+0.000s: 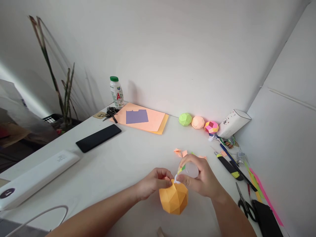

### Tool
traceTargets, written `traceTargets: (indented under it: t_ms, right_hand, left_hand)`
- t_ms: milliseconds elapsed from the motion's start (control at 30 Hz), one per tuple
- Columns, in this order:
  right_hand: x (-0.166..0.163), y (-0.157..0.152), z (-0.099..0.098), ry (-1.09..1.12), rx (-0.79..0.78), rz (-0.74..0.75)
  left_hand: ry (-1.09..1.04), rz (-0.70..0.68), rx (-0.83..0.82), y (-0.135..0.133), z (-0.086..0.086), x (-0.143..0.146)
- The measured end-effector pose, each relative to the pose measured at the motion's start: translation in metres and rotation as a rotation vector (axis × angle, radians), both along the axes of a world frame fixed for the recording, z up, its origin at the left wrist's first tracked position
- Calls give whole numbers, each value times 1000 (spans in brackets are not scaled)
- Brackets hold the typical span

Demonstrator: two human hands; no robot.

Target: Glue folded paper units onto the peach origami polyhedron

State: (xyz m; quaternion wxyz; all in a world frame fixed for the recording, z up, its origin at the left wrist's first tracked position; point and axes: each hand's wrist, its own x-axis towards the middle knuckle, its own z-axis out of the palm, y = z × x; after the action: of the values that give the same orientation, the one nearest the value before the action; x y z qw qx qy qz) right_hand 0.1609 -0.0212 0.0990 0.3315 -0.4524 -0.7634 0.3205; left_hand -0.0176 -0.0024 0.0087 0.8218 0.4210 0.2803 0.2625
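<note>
Your left fingers [163, 183] held the orange paper ball [174, 199], your right fingers [195, 159] gripped a translucent bottle [194, 170], surface [118, 164] stretched left, nozzle tip [176, 179] partly hidden, seemingly touching.

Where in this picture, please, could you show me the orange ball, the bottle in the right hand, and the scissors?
Orange ball [173, 198], head view: the middle of its faceted side.
Bottle [192, 170], head view: its pale body.
Scissors [244, 201], head view: where blades and handles meet.

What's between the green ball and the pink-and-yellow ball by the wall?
In the head view, a peach ball sits between the green ball and the pink-and-yellow ball.
</note>
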Motion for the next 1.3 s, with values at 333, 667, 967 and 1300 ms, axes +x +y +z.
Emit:
traceTargets:
  t_ms: [333,667,967,1300]
  right_hand:
    - [0,-2,1,-23,6,3]
    - [1,-1,1,-25,1,6]
    - [3,-2,1,-14,-14,-11]
    - [1,0,2,23,-38,-23]
  left_hand:
    - [17,4,18,0,-4,0]
    - [12,6,6,0,0,0]
    - [-3,1,12,0,-2,-1]
    - [-1,-1,8,-1,1,-1]
